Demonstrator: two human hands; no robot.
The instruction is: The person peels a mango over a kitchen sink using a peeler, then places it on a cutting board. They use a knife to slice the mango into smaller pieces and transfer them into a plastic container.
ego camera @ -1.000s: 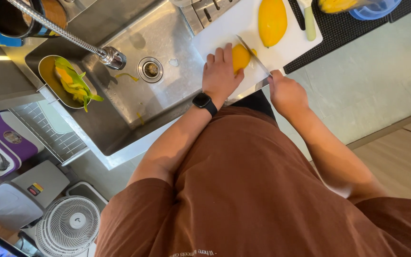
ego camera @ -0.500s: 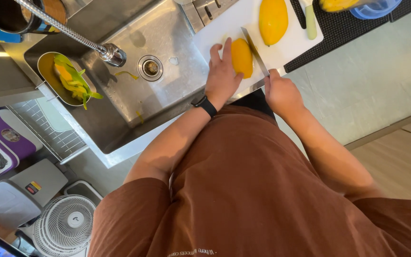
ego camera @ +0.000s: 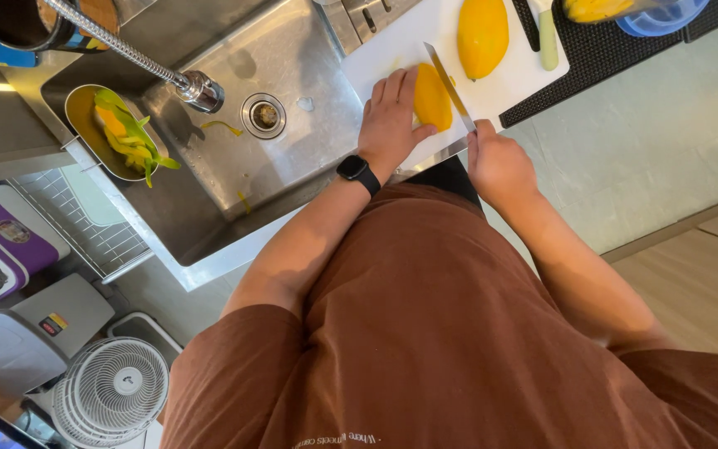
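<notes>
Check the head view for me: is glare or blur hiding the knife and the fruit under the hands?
Head view: sharp, evenly lit; the knife blade reads clearly beside the yellow fruit under the left hand; soft glare only on the sink steel; wide-angle bending at the edges.

Pale counter with steel sink, white cutting board and black mat.
</notes>
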